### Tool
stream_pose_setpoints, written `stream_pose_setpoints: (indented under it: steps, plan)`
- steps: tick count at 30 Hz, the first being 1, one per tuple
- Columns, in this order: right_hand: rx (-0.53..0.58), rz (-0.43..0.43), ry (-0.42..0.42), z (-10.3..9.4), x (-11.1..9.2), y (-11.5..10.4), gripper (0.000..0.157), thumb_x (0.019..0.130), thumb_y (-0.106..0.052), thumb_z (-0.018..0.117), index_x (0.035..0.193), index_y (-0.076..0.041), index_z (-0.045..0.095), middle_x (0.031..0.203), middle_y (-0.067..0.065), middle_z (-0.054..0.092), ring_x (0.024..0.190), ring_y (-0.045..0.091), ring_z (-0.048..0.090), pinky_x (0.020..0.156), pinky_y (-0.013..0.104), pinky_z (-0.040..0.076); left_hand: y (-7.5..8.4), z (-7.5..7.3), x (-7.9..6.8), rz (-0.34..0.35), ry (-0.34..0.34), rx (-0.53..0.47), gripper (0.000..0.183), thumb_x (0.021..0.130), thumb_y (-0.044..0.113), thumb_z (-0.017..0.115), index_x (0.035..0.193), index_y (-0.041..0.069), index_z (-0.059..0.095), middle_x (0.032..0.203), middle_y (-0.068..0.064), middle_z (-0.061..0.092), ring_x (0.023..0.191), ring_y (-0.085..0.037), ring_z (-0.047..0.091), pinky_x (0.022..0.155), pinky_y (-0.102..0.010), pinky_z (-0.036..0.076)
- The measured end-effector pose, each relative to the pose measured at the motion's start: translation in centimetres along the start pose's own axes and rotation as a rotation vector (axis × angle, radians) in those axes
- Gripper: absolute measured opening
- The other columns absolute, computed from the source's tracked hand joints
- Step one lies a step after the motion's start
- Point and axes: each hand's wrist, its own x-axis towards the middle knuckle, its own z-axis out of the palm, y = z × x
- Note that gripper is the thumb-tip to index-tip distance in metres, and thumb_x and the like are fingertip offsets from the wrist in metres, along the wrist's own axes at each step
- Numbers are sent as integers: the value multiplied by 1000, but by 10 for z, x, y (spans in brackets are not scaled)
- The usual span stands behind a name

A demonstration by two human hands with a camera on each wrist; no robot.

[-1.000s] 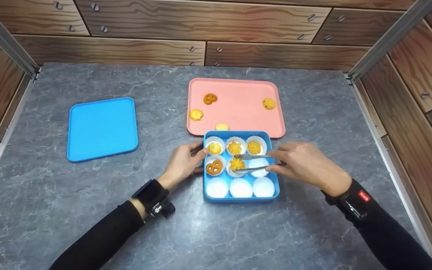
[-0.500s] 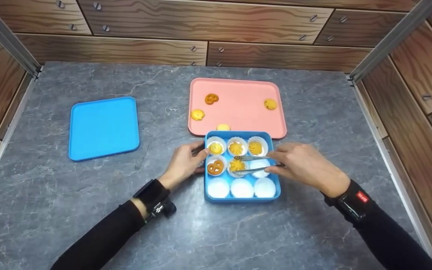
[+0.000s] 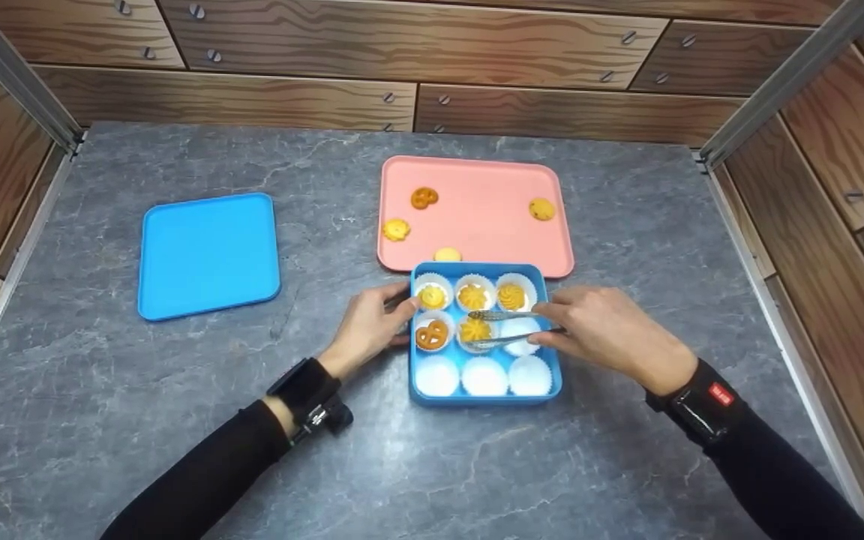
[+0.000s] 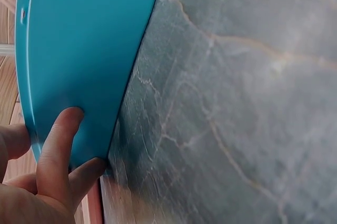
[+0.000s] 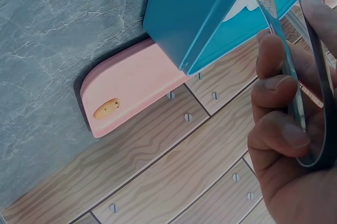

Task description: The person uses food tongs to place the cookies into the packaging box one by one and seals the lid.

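A blue box (image 3: 486,401) holding rows of white paper cups stands in front of me. My left hand (image 3: 364,326) rests at its left side, fingertips (image 4: 72,114) against the outer wall and thumb at the rim. My right hand (image 3: 601,330) holds metal tongs (image 3: 507,316) over the box from the right. Between the spread tong tips lies a ridged yellow cookie (image 3: 475,330) in the middle cup. Beside it, a pretzel (image 3: 432,335) fills the left cup of that row. The far row holds a yellow cookie (image 3: 430,297) and two swirled cookies (image 3: 511,296).
Just behind the box lies a pink tray (image 3: 484,217), its near edge partly hidden. It bears a pretzel (image 3: 424,198), a flower-shaped cookie (image 3: 396,229), a pale cookie (image 3: 447,255) and a spotted cookie (image 3: 541,209). A blue lid (image 3: 209,256) lies to the left. Wood-patterned panels (image 3: 402,45) surround the table.
The whole head view has shifted slightly. Both hands, the box and the tongs keep nearly the same places, and the yellow cookie stays in the middle cup between the tong tips.
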Motion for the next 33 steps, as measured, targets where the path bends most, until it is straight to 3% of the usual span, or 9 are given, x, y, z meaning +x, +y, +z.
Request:
stream_pose_setpoints:
  steps: [15, 20, 33]
  plan:
    - [-30, 24, -25, -4, 3, -2, 37, 89, -37, 84, 109, -7, 78, 76, -2, 58, 61, 8, 45, 48, 18, 40, 0, -1, 0, 7, 0, 14, 49, 103, 17, 66, 147, -1, 54, 143, -20, 60, 106, -27, 73, 69, -30, 68]
    - [-35, 29, -18, -4, 4, -2, 37, 88, -39, 84, 106, -7, 78, 76, -1, 58, 62, 10, 48, 48, 22, 43, 0, -1, 0, 37, 8, 41, 48, 102, 17, 66, 145, -2, 56, 140, -19, 63, 108, -26, 72, 67, -31, 68]
    - [-15, 30, -43, -4, 5, -2, 36, 89, -36, 84, 110, -7, 79, 84, 0, 65, 70, 11, 58, 55, 23, 52, 2, 0, 0, 1, -2, 10, 49, 102, 16, 66, 147, -1, 55, 142, -21, 61, 102, -27, 74, 70, -32, 68]
